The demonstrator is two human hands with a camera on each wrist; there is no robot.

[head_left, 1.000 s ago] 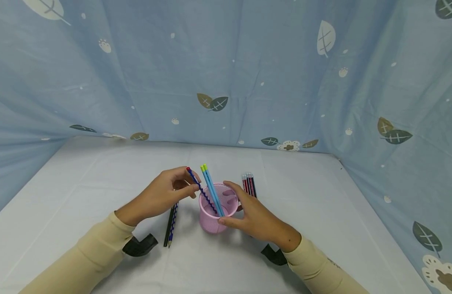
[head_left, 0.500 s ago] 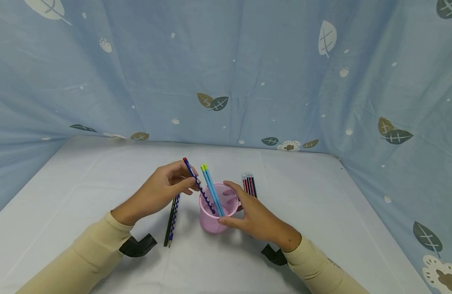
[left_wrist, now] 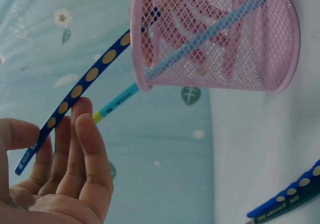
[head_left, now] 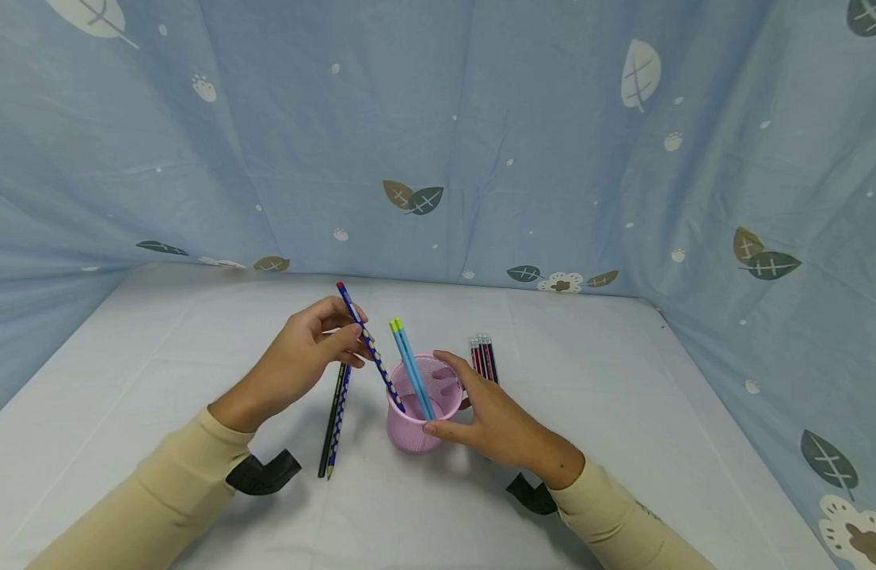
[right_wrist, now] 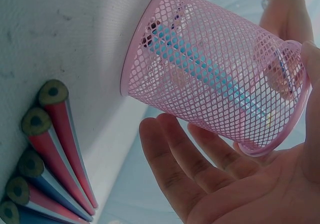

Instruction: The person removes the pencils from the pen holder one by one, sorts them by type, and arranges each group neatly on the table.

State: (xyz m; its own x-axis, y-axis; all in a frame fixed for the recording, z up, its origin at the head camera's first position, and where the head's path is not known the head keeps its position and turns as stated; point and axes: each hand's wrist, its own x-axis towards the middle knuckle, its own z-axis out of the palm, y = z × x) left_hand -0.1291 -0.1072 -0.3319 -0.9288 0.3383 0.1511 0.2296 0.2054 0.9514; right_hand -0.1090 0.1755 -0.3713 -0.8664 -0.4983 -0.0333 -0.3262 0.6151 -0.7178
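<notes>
In the head view my left hand [head_left: 298, 348] pinches a dark blue pencil [head_left: 370, 348] with pale dots and a red end between thumb and fingers. The pencil leans left, its lower end inside the mouth of a pink mesh pencil cup [head_left: 407, 438]. Light blue pencils [head_left: 413, 368] with yellow-green ends lean within the cup. Thumb on the near rim and fingers at the right side, my right hand [head_left: 505, 423] steadies the upright cup. The left wrist view shows the dotted pencil [left_wrist: 84, 86] crossing the rim, and its lower end shows through the mesh.
Left of the cup, a black pencil [head_left: 329, 431] and another dotted blue pencil [head_left: 338, 431] lie on the white tablecloth [head_left: 217, 348]. Several red and dark pencils [head_left: 485, 360] lie beyond my right hand. A blue leaf-patterned curtain [head_left: 324, 142] stands behind the table.
My left hand has moved up and to the left, drawing the dotted pencil partly upward so that more shows above the rim. The right hand and the cup stay in place.
</notes>
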